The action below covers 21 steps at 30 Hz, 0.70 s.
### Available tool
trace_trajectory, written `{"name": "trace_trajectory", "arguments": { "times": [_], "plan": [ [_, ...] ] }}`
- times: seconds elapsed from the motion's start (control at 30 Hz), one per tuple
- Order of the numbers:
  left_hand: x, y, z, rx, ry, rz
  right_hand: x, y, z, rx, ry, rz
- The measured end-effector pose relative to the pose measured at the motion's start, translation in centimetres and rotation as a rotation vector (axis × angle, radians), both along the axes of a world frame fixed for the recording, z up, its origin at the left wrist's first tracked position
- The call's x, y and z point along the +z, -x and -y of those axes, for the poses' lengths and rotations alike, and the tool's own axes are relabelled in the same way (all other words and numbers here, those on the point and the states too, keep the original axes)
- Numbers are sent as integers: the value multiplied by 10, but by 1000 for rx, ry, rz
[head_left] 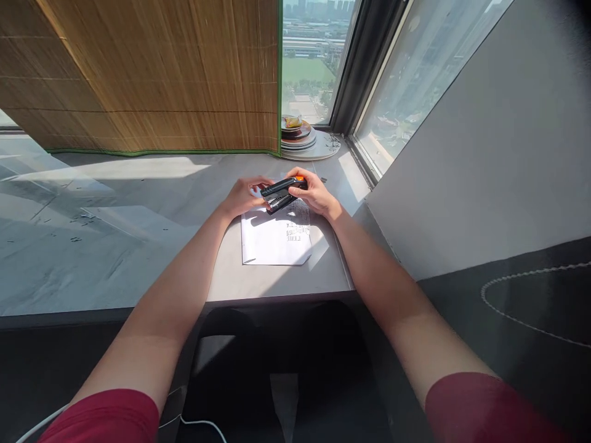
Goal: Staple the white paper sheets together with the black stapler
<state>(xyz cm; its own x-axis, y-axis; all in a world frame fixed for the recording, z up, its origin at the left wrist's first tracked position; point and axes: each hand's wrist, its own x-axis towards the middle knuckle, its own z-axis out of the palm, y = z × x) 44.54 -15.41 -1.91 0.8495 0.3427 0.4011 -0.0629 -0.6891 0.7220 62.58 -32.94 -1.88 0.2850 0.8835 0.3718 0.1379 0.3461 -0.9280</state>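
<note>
A black stapler with an orange patch at its rear is held above the sheets, tilted, its jaws apart at the left end. My right hand is closed around the rear of the stapler, thumb on the near side. At the front end, my left hand has its fingers and thumb curled about the stapler's tip; its fingertips are partly hidden. Beneath both hands, white paper with dark printed or written text on its right side lies on the grey counter.
Several stacked plates with a small yellow packet on top stand by the window corner. Loose staples lie scattered on the counter's left. A bamboo blind hangs behind; a grey wall rises at the right.
</note>
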Motion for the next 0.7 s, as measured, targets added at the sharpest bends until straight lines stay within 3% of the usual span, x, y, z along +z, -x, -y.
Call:
{"name": "trace_trajectory", "arguments": {
  "times": [0.13, 0.27, 0.37, 0.53, 0.7],
  "plan": [
    [1, 0, 0, -4, -21, -28, 1, -1, 0, -77, -16, 24],
    [-11, -6, -13, 207, -31, 91, -1, -11, -2, -327, -59, -61],
    [-26, -11, -29, 400, -60, 65, -3, -20, -3, -447, -94, -160],
    [-40, -13, -48, 531, -14, 44, -11, -28, -7, -481, -71, -253],
    [-30, -4, -59, 652, 134, 230, -18, -38, -7, -526, -128, -150]
  ]
}}
